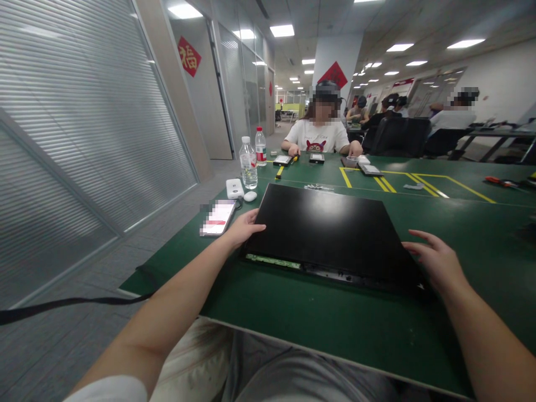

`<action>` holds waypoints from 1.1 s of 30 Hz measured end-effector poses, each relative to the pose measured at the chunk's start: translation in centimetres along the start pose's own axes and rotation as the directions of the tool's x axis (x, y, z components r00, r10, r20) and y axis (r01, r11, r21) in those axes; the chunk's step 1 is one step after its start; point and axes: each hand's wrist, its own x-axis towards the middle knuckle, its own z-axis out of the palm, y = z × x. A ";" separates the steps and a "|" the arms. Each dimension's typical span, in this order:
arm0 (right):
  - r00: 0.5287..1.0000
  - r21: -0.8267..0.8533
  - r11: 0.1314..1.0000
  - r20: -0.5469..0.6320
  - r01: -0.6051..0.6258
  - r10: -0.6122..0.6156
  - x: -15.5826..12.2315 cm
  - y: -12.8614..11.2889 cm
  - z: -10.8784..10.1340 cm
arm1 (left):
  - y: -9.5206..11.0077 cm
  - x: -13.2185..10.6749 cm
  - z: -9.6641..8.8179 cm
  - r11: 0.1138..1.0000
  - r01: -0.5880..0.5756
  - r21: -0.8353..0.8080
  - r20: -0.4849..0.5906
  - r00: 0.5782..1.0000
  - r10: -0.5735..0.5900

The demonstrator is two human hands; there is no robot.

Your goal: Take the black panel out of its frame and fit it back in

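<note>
A black flat display panel (pixel 324 229) lies on the green table, its glossy face up and reflecting a ceiling light. Along its near edge a narrow green circuit board strip (pixel 272 261) is exposed. My left hand (pixel 243 228) grips the panel's left edge, with the thumb over the top and the other fingers along the side. At the right edge, my right hand (pixel 439 259) is open, fingers spread; one fingertip is at or very near the panel's side. Whether it touches is hard to tell.
Left of the panel are a lit phone (pixel 218 218), a white power bank (pixel 234 188), a small white case (pixel 250 196) and a water bottle (pixel 248 164). Behind it lie small metal pieces (pixel 318 188). Across the table sits a person (pixel 318 134) by several hard drives (pixel 317 158).
</note>
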 end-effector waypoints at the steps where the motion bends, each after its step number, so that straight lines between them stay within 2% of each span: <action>1: 1.000 -0.010 1.000 0.002 -0.005 0.005 -0.1 0.0 0.0 | 0.0 0.0 0.0 1.000 0.006 -0.002 0.000 1.000 -0.006; 11: 0.999 -0.057 0.998 0.020 -0.032 0.034 -0.5 -0.6 0.1 | 0.3 -0.2 0.1 0.998 0.061 -0.008 -0.032 0.998 -0.061; 25: 0.999 -0.083 0.996 0.015 -0.031 0.033 -1.1 -1.4 0.0 | 0.5 -0.3 0.4 0.998 0.056 0.030 -0.052 0.997 -0.054; 33: 0.999 -0.154 0.987 0.020 0.037 -0.035 0.5 0.7 -0.3 | 0.2 -0.1 0.3 0.998 0.025 0.050 -0.050 0.998 -0.022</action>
